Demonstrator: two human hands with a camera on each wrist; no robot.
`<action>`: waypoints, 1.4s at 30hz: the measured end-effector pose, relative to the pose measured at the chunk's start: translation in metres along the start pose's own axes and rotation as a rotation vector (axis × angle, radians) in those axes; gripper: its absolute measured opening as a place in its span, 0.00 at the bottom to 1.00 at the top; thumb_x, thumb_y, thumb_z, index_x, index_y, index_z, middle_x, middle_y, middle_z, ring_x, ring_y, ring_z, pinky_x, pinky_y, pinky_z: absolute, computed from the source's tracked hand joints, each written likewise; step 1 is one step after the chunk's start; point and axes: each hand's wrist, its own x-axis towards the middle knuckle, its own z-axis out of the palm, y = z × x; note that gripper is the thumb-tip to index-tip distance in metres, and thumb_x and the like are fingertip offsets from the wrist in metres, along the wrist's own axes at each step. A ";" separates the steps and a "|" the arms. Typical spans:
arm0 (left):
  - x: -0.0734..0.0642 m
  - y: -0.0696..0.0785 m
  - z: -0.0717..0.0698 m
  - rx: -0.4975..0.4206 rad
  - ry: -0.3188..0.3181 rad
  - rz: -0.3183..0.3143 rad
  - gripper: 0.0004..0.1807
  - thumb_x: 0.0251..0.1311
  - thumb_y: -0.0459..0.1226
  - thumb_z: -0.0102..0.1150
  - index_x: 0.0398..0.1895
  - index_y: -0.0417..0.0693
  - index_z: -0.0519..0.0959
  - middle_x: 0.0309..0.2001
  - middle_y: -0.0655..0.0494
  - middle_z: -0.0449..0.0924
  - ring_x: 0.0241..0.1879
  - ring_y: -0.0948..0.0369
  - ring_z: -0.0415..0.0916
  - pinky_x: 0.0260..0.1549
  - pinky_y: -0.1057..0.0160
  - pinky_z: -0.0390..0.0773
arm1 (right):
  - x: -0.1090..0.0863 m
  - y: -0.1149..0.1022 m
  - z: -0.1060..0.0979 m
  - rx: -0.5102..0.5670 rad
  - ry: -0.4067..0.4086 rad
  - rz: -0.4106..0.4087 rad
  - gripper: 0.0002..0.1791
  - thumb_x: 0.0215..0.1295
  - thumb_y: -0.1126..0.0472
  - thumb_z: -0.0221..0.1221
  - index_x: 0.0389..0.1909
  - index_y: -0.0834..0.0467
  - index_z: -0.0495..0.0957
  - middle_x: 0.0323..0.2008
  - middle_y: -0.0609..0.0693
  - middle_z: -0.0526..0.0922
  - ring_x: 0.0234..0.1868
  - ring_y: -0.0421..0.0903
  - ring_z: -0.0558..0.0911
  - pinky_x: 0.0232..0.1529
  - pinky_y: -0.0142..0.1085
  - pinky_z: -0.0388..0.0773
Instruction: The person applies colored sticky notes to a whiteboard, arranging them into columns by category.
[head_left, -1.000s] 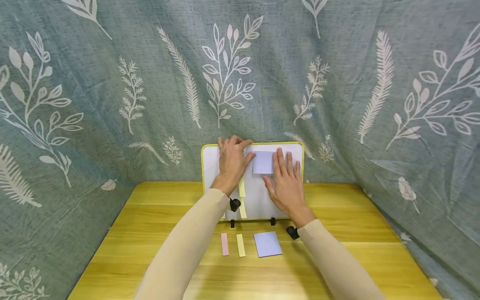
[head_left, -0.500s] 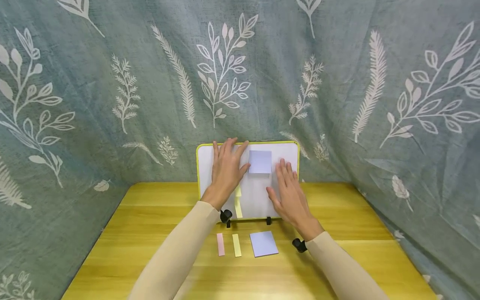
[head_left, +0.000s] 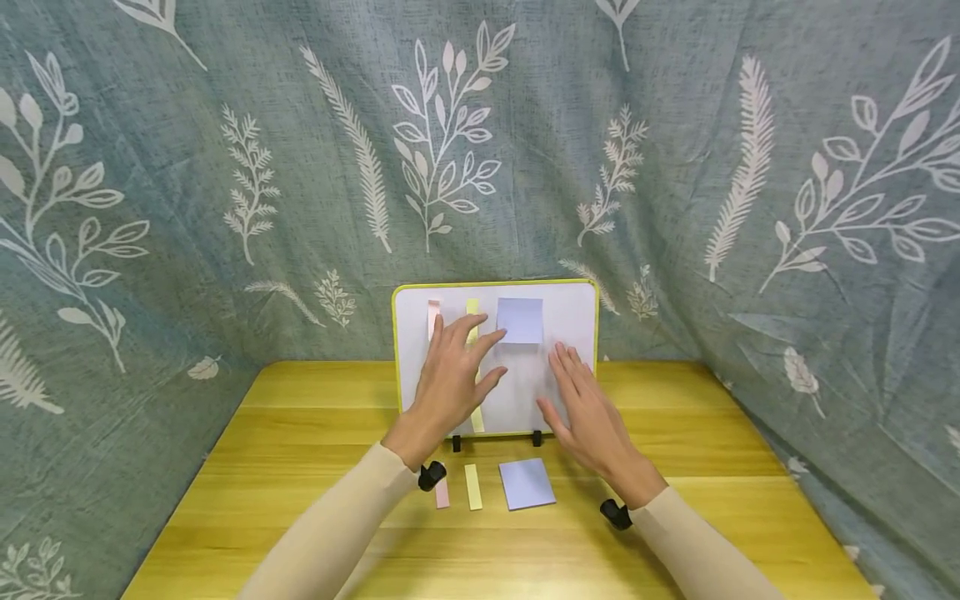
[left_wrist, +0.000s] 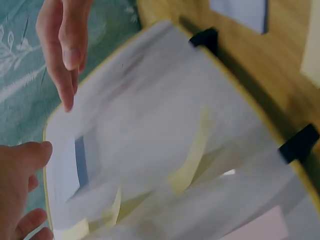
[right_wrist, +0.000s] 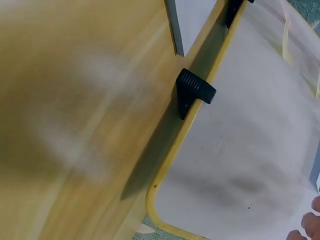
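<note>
A small whiteboard (head_left: 517, 392) with a yellow rim stands upright on the table. A square lavender sticky note (head_left: 520, 321) is stuck near its top. My left hand (head_left: 450, 371) is in front of the board, left of that note, fingers spread and slightly bent, holding nothing. My right hand (head_left: 592, 421) is low on the board's right side, fingers straight, holding nothing; contact with the board cannot be told. Pink (head_left: 434, 315) and yellow (head_left: 472, 307) strips are on the board, partly behind my left hand. In the left wrist view some yellow strips (left_wrist: 192, 157) curl off the surface.
On the table before the board lie a pink strip pad (head_left: 442, 496), a yellow strip pad (head_left: 473, 487) and a lavender note pad (head_left: 527, 483). Black feet (head_left: 537, 438) support the board's lower edge. A patterned green curtain (head_left: 315, 167) hangs behind.
Both hands have drawn back from the lavender note and come lower; the note stays on the board. My left hand has left the top rim, uncovering the pink and yellow strips.
</note>
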 end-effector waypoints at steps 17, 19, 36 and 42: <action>-0.076 0.029 -0.001 -0.068 -0.224 0.268 0.21 0.73 0.50 0.83 0.64 0.58 0.92 0.67 0.54 0.89 0.68 0.52 0.89 0.83 0.38 0.78 | -0.029 -0.008 -0.019 0.106 -0.202 -0.115 0.39 0.78 0.57 0.76 0.84 0.63 0.76 0.82 0.62 0.80 0.78 0.63 0.84 0.64 0.56 0.92; -0.084 0.031 0.001 -0.095 -0.281 0.273 0.20 0.74 0.50 0.82 0.64 0.57 0.93 0.67 0.54 0.89 0.67 0.54 0.89 0.82 0.43 0.81 | -0.032 -0.010 -0.020 0.129 -0.255 -0.100 0.38 0.80 0.56 0.75 0.85 0.61 0.76 0.83 0.60 0.80 0.78 0.61 0.85 0.66 0.56 0.92; -0.120 0.037 0.012 -0.142 -0.663 0.181 0.20 0.81 0.51 0.74 0.70 0.60 0.91 0.74 0.52 0.87 0.72 0.53 0.86 0.72 0.52 0.88 | -0.052 -0.018 -0.013 0.217 -0.601 -0.077 0.31 0.88 0.46 0.68 0.81 0.57 0.80 0.79 0.55 0.83 0.77 0.57 0.86 0.72 0.56 0.89; -0.124 0.038 0.013 -0.119 -0.722 0.154 0.21 0.80 0.53 0.74 0.70 0.63 0.91 0.76 0.53 0.86 0.77 0.53 0.82 0.81 0.50 0.81 | -0.055 -0.024 -0.007 0.216 -0.705 -0.063 0.33 0.85 0.40 0.69 0.80 0.54 0.82 0.80 0.51 0.83 0.79 0.55 0.84 0.76 0.54 0.87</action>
